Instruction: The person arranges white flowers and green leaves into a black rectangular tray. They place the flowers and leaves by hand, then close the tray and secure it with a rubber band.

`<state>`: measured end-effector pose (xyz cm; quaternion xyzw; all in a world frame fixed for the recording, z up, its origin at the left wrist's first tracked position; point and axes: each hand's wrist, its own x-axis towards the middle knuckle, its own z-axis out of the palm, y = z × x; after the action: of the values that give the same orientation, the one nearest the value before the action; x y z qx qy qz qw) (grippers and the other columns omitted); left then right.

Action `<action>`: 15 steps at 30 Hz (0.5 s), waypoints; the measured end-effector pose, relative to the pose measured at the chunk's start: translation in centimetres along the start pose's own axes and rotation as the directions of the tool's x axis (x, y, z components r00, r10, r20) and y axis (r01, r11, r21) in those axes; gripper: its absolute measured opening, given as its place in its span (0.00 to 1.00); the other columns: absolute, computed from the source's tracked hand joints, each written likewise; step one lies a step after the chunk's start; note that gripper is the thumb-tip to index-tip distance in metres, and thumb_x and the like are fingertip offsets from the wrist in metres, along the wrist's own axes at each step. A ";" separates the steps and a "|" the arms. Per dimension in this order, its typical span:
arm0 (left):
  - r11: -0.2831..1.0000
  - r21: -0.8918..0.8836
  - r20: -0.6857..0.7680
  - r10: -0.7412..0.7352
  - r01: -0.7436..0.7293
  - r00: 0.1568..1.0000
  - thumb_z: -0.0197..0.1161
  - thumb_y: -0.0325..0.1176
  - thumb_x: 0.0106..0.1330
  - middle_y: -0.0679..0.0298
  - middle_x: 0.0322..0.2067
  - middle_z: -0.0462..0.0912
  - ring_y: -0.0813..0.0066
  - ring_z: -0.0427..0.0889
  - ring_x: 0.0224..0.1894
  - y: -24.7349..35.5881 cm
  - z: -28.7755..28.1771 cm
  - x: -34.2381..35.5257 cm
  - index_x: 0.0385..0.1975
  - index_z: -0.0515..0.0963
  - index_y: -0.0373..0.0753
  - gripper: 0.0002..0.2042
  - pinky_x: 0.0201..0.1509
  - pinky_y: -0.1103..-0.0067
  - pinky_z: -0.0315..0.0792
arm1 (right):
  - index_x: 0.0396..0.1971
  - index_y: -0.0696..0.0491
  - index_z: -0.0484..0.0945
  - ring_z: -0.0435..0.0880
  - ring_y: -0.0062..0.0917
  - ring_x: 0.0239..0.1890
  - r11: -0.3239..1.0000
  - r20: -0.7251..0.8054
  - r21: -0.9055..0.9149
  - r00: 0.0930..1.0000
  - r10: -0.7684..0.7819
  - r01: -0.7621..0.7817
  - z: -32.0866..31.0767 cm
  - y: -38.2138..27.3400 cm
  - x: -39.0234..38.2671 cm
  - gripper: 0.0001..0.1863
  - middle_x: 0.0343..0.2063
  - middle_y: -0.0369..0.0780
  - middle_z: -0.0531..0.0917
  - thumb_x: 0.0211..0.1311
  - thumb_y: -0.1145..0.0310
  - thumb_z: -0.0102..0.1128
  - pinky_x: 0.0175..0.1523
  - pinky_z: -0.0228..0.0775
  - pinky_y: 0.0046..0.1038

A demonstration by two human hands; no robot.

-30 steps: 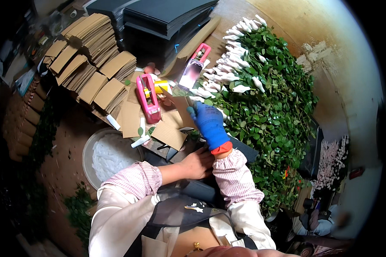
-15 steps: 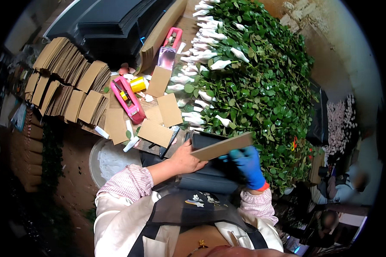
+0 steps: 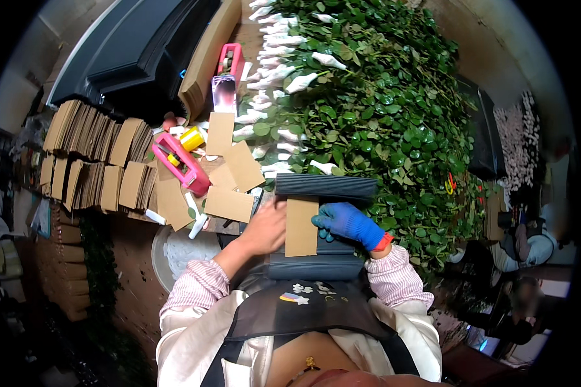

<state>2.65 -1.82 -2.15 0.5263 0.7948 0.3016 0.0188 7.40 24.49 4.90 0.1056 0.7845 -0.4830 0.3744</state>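
Observation:
A small tan cardboard rectangle lies upright in the view on a black corrugated board with ridged rolls along its top and bottom. My right hand, in a blue glove, grips the cardboard's right edge. My bare left hand is curled at the left side of the black board, its fingertips partly hidden. Loose cardboard pieces and a pink tape dispenser lie up and left of it.
Cardboard stacks line the left of the table, dark sheets behind them. Leafy stems with white-netted buds fill the right. A white tub sits below the table edge. People are at the far right.
The cardboard in my gloved hand has come down from a raised, tilted position onto the black board, now turned upright in the view. My left hand has shifted left. The camera's view has shifted too.

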 end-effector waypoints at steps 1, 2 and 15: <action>0.999 -0.016 -0.150 -0.033 0.031 0.988 0.65 0.30 0.62 0.51 0.61 0.77 0.48 0.73 0.65 0.0 -0.8 -0.3 0.56 0.77 0.37 0.21 0.71 0.55 0.64 | 0.36 0.59 0.80 0.88 0.24 0.25 0.999 -0.034 -0.044 0.999 -0.023 0.022 0.3 0.1 0.0 0.18 0.27 0.42 0.88 0.73 0.56 0.58 0.34 0.81 0.30; 0.998 0.041 -0.303 -0.036 0.050 0.952 0.65 0.26 0.61 0.53 0.53 0.83 0.51 0.80 0.58 0.4 -1.4 -0.5 0.52 0.80 0.37 0.18 0.67 0.58 0.70 | 0.34 0.58 0.80 0.88 0.24 0.25 0.995 -0.070 -0.087 0.996 -0.046 0.040 0.7 0.3 -0.2 0.19 0.27 0.42 0.88 0.72 0.55 0.58 0.34 0.80 0.30; 0.998 0.000 0.019 -0.055 0.055 0.998 0.74 0.31 0.59 0.64 0.42 0.88 0.65 0.87 0.46 5.6 -4.8 2.4 0.36 0.88 0.40 0.07 0.65 0.58 0.75 | 0.45 0.42 0.84 0.87 0.44 0.37 0.809 -0.547 -0.488 0.607 -0.577 0.329 -2.7 -0.3 -4.5 0.17 0.34 0.46 0.87 0.67 0.47 0.61 0.44 0.80 0.44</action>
<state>4.51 -0.50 5.30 0.5070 0.8087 0.2963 0.0350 9.03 27.42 8.87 0.0011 0.9354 -0.3485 -0.0599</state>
